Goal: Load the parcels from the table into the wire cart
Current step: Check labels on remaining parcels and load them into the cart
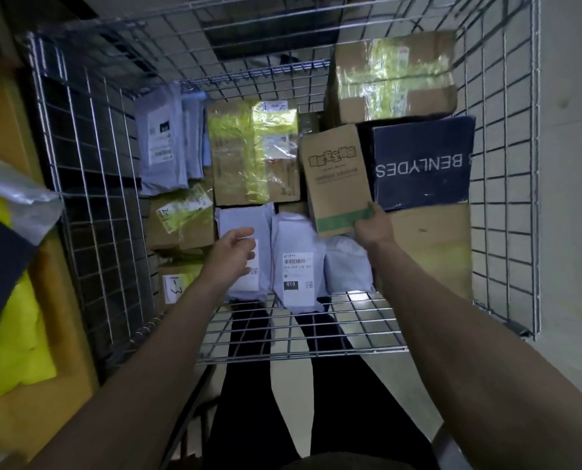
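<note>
Right hand (372, 228) grips brown box (337, 178), covering its corner.

Bare metal wire cart (506, 184), matt cardboard

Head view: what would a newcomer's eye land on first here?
The wire cart packed with parcels fills the frame. At centre, the right hand grips a brown cardboard parcel by its green-striped end, beside a dark blue box at right. The left hand hovers open over white mailers.
</note>
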